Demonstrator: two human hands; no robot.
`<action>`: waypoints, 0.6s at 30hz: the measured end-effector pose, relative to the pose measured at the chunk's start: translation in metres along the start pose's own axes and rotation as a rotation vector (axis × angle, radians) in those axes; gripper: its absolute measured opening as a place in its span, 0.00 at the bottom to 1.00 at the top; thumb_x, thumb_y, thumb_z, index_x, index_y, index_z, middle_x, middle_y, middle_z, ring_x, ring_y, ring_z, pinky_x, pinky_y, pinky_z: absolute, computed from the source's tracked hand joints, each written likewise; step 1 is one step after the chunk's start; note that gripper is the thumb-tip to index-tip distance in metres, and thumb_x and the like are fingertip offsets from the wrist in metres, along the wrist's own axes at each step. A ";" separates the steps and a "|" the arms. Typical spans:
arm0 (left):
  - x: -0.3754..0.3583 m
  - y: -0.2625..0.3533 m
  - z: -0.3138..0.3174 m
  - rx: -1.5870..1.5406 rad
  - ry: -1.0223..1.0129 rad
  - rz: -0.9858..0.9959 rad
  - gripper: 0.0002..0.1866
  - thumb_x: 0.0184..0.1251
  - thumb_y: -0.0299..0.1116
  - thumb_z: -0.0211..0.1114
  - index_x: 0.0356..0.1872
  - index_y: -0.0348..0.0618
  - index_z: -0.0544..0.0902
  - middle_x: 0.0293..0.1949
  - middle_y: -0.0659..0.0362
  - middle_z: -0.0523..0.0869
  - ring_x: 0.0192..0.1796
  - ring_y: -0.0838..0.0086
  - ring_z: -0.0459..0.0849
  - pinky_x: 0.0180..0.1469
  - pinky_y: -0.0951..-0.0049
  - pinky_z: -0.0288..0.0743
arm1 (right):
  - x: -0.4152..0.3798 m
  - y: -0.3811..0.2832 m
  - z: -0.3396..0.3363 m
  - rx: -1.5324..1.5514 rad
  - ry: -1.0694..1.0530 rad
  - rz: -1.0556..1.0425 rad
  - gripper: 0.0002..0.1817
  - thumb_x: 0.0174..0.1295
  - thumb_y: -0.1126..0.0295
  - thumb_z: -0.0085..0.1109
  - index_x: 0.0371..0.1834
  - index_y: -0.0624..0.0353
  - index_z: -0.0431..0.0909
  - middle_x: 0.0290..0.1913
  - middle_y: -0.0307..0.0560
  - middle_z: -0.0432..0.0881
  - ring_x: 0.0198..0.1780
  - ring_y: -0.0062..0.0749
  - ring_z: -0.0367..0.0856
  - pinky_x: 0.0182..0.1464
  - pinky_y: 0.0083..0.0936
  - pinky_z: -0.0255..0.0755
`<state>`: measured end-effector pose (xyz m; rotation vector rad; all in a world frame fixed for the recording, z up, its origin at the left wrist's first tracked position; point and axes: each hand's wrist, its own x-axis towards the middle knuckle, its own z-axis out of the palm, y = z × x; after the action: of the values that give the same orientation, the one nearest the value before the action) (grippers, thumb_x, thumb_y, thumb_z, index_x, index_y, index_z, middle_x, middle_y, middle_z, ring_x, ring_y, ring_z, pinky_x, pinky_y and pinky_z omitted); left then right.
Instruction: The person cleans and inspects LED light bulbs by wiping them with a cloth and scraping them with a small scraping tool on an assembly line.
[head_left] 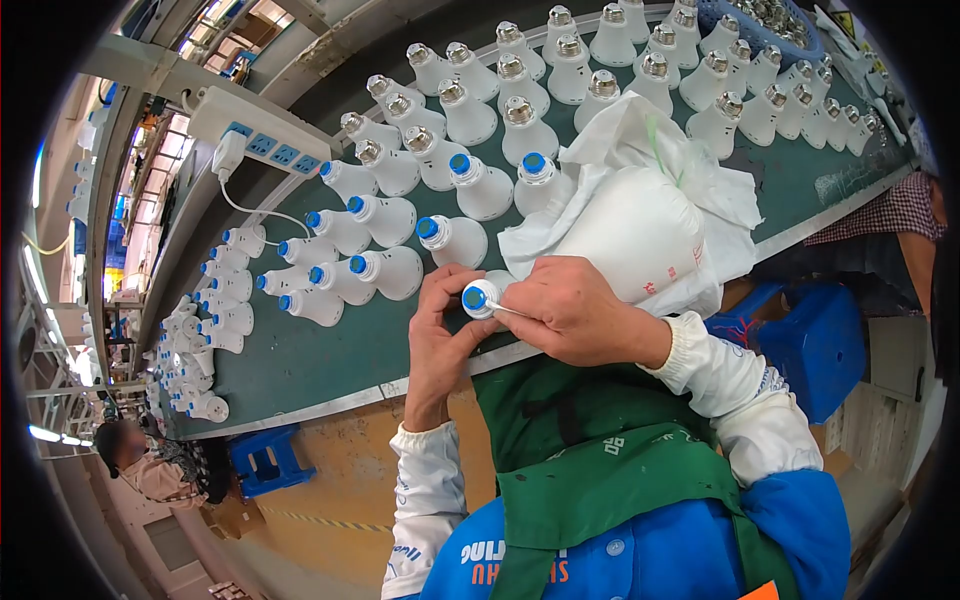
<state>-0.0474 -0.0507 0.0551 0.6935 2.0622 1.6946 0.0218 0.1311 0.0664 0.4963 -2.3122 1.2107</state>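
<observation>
My left hand (441, 325) is wrapped round a white bulb housing (494, 283) with a blue ring at its neck, tilted so the neck faces me. The fingers of my right hand (567, 308) are pinched at the neck, on a thin white stick-like piece (504, 309) whose tip meets the blue ring. Just beyond lies a large white plastic bag (640, 235), full and with its top crumpled open. A blue-necked bulb housing (453, 240) rests close to my left fingers, and another one (541, 185) stands near the bag.
Several bulbs with metal caps (470, 113) fill the back of the green table (300, 370). More white housings lie at the left end. A blue basket (815, 45) of metal caps stands far right. A power strip (262, 140) runs along the back left. Blue stools (815, 350) and other people flank me.
</observation>
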 end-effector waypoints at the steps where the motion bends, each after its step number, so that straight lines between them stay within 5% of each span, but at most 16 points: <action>1: -0.001 0.001 0.001 0.001 0.001 0.001 0.34 0.43 0.27 0.76 0.56 0.41 0.72 0.51 0.59 0.73 0.47 0.74 0.74 0.53 0.74 0.67 | 0.001 0.000 0.000 0.005 -0.006 0.004 0.10 0.54 0.71 0.58 0.19 0.56 0.69 0.15 0.46 0.69 0.19 0.44 0.69 0.29 0.35 0.63; 6: -0.003 -0.002 0.006 0.028 0.025 0.000 0.26 0.47 0.25 0.74 0.50 0.41 0.77 0.51 0.61 0.75 0.51 0.75 0.75 0.53 0.74 0.69 | 0.000 0.002 0.002 0.021 0.000 0.010 0.08 0.53 0.72 0.59 0.20 0.57 0.71 0.16 0.45 0.70 0.19 0.42 0.69 0.27 0.35 0.63; 18: -0.002 -0.002 0.007 -0.053 0.028 0.010 0.24 0.45 0.24 0.75 0.47 0.41 0.77 0.51 0.61 0.76 0.49 0.76 0.75 0.52 0.75 0.69 | 0.001 0.000 0.003 -0.032 0.040 0.042 0.10 0.52 0.73 0.61 0.18 0.56 0.69 0.14 0.43 0.66 0.17 0.39 0.65 0.24 0.33 0.59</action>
<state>-0.0421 -0.0471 0.0513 0.6687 2.0280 1.7668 0.0206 0.1287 0.0653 0.4113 -2.3149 1.1906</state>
